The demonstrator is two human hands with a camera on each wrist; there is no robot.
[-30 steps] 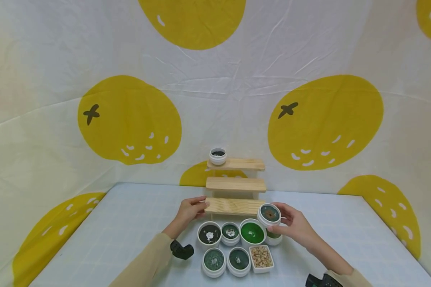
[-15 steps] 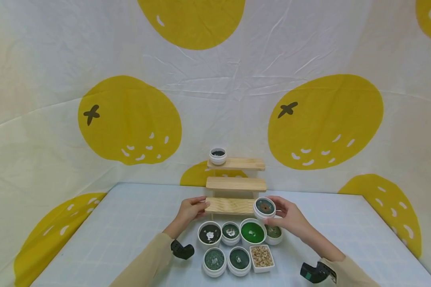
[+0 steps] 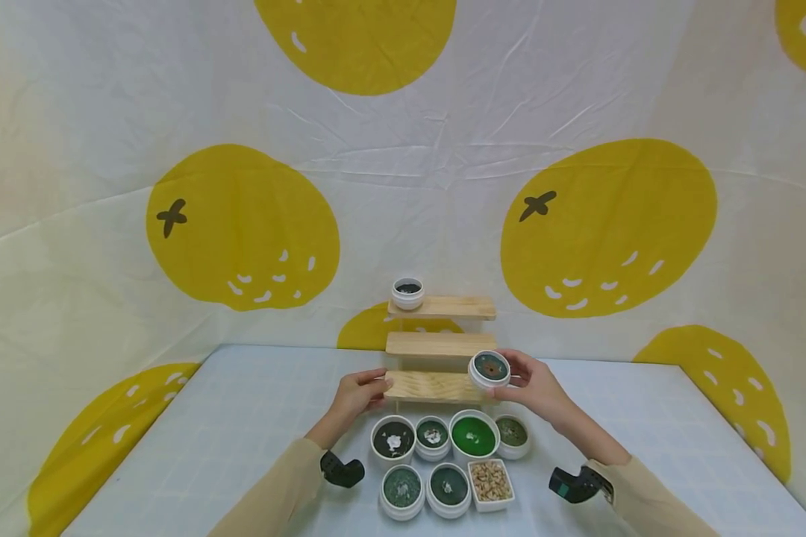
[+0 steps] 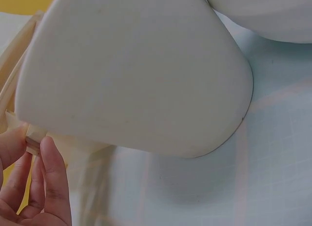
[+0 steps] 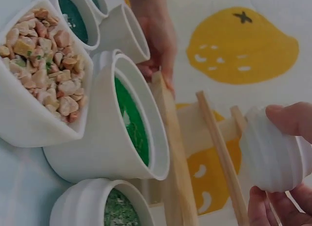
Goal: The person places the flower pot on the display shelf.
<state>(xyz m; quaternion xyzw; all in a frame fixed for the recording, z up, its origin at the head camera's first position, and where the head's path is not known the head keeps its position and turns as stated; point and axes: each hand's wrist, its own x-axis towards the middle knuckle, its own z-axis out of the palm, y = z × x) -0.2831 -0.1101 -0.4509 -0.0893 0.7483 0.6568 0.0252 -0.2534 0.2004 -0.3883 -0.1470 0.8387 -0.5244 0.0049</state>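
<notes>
At the grained wooden shelf (image 3: 428,386) the left hand (image 3: 356,395) pinches, the right hand (image 3: 537,385) grips a ribbed pot (image 3: 489,368).

Printed cloth walls (image 3: 416,216) around a table (image 3: 242,418) suggest a booth-like workspace.

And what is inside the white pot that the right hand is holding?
The white pot in the right hand shows a dark green surface with a brown patch near its middle. What lies beneath is covered and cannot be seen.
</notes>
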